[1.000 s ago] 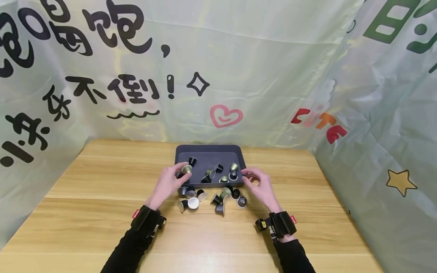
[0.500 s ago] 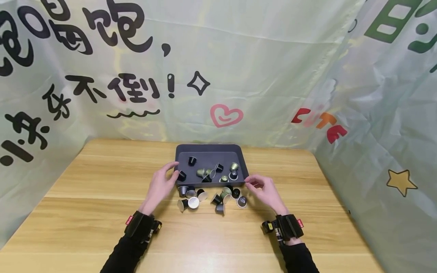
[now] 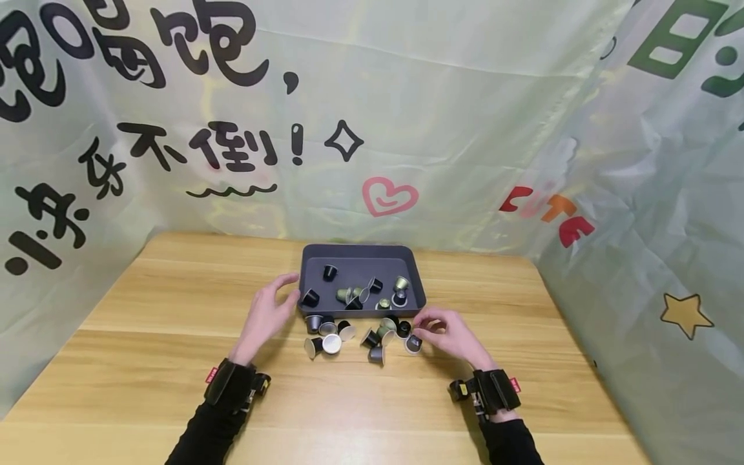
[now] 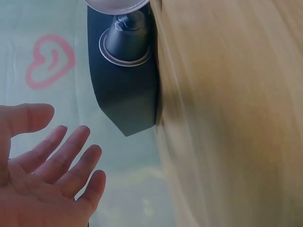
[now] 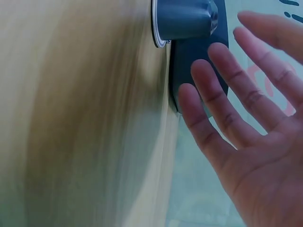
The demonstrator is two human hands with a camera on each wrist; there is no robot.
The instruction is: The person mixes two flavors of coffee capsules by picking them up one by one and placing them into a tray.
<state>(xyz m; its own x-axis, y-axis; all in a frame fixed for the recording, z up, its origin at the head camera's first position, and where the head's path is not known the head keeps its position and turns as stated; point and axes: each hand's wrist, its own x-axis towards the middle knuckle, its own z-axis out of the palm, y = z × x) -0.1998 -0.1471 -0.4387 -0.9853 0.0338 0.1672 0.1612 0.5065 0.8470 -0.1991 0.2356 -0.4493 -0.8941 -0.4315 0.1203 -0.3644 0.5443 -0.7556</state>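
In the head view, several coffee capsules lie in a dark grey tray [image 3: 363, 252], among them a black capsule [image 3: 310, 298], a green capsule [image 3: 343, 295] and a gold capsule [image 3: 401, 283]. More capsules lie on the table before it, including a white-lidded capsule [image 3: 332, 343]. My left hand [image 3: 268, 318], fingers extended and holding nothing, is beside the tray's left edge. My right hand [image 3: 450, 334] hovers by a dark grey capsule [image 3: 413, 344] at the right of the loose group. Its fingers [image 5: 222, 113] look spread and apart from the capsule [image 5: 187, 19] in the right wrist view.
The wooden table [image 3: 349, 413] ends at a printed cloth backdrop [image 3: 465, 129] close behind the tray. The cloth also rises along both sides.
My left hand has let go of a light-coloured capsule, a green one now lying in the tray, and drawn back left. My right hand has shifted from the tray's right edge toward the dark grey capsule.
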